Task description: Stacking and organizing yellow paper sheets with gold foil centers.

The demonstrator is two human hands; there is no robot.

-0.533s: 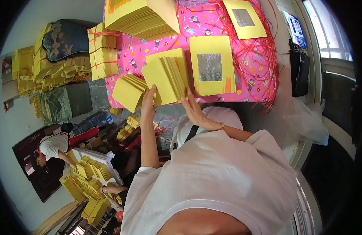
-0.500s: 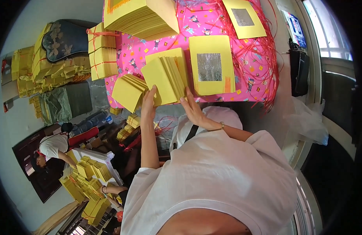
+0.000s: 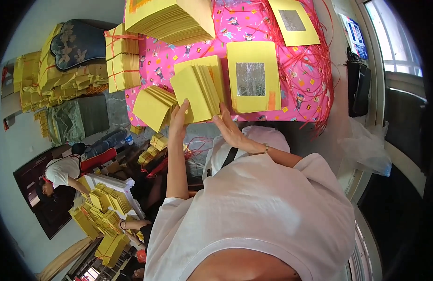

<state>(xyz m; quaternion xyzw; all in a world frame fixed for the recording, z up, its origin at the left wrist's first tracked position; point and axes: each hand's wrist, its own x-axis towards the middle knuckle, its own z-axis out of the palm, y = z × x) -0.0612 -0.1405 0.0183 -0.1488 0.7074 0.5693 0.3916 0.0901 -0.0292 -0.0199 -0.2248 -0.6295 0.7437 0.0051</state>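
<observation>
A stack of yellow paper sheets [image 3: 194, 89], fanned into several bundles, stands tilted near the front edge of the pink-covered table. My left hand [image 3: 178, 120] grips its lower left side, thumb on the front sheet. Against the lower right edge my right hand [image 3: 229, 130] presses, its fingers closed on the sheets. More yellow paper [image 3: 210, 63] lies flat behind this stack. Left of my left hand leans a smaller fanned bundle [image 3: 153, 108]. To the right sits a yellow stack with a silver foil square [image 3: 250, 79] on top.
A tall yellow stack [image 3: 172, 23] and tied bundles [image 3: 123, 72] stand on the pink tablecloth [image 3: 160, 51]. Red plastic strings [image 3: 314, 79] tangle at the right. At the lower left, a person in a white shirt [image 3: 62, 171] reaches over another table of yellow bundles; another person's arm [image 3: 134, 225] is beside it.
Both hands remain on the fanned yellow stack, with only a slight shift of the right fingers along its edge. The whole view has moved a little.
</observation>
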